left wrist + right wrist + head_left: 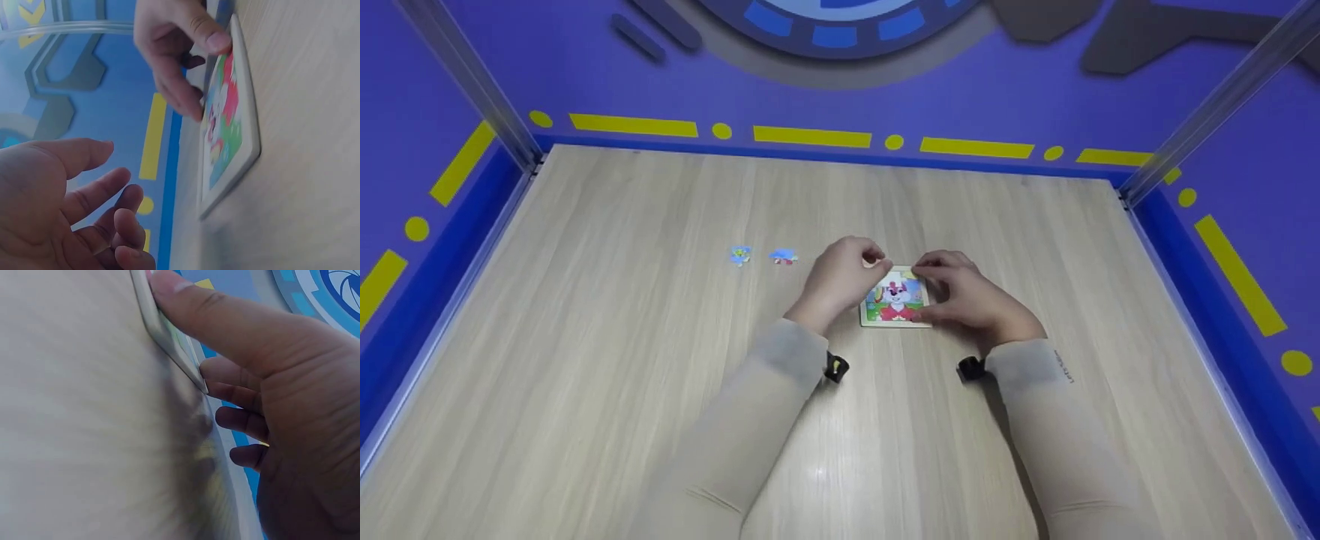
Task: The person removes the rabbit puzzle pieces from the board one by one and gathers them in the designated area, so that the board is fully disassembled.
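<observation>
Pale beige sleeves cover both forearms at the near side, with dark lettering along the right cuff. Small black devices sit at the inner side of the wrists, one on each. Beyond them the left hand hangs over the far left corner of a small square puzzle; from its wrist the fingers look loosely bent, thumb and forefinger apart, with nothing between them. The right hand is spread wide at the puzzle's right side: its thumb lies on the picture toward the near right, while fingertips reach the far right corner. How firmly it presses I cannot tell.

The puzzle lies flat on the wood-grain surface, between the two hands and a little right of the middle. Inside its light border is a white animal with pink and red parts against green, and a pale patch shows toward the far left. Well to the left of it, two loose pieces lie side by side, slightly apart: a blue and yellow piece and, nearer the left hand, a blue and red piece. Behind stands a purple-blue wall with yellow dashes and dots.
</observation>
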Demonstrator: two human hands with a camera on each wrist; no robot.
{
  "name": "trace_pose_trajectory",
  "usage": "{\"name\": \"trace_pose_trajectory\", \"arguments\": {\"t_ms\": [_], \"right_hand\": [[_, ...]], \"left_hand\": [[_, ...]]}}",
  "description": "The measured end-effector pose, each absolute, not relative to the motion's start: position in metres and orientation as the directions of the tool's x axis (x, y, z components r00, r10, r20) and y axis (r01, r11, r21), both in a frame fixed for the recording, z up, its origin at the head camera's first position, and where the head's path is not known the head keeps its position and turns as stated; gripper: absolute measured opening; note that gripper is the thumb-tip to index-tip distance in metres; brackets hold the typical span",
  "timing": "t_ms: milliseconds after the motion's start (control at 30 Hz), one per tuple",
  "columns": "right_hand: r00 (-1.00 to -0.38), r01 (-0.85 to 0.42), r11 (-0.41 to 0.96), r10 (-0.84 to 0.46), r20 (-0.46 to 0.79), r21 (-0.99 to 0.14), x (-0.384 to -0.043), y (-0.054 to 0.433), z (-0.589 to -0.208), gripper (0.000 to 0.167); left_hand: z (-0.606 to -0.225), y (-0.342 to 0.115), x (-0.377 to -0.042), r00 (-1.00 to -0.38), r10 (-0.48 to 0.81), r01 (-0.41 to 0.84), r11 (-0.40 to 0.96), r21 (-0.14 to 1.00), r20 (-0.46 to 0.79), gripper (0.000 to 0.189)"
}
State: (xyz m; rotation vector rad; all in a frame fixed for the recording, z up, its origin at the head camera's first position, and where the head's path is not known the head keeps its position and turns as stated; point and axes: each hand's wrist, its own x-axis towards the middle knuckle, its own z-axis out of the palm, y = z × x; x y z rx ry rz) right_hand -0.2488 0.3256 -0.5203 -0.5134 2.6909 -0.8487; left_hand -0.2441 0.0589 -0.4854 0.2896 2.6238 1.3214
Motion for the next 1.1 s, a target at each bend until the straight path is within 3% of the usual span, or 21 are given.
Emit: {"name": "trace_pose_trajectory", "arguments": {"t_ms": [233,500,1100], "right_hand": [[-0.884,-0.302,0.765,-0.448,-0.132,-0.569,-0.248,0.329,-0.520,0.094],[-0.885,-0.306,0.749,-0.452,-0.115,-0.588,-0.247,0.329,-0.522,0.096],[-0.878,-0.262,0.739,-0.450,-0.165,-0.621,-0.248,0.324,-0.518,0.107]], "left_hand": [[-0.507,0.087,-0.248,-0.947,0.298,0.100,0.631,0.770,-0.121,0.023],[-0.504,0.107,-0.245,-0.943,0.247,0.019,0.707,0.707,-0.222,0.022],[-0.504,0.120,-0.241,-0.957,0.218,0.073,0.817,0.572,-0.189,0.022]]}}
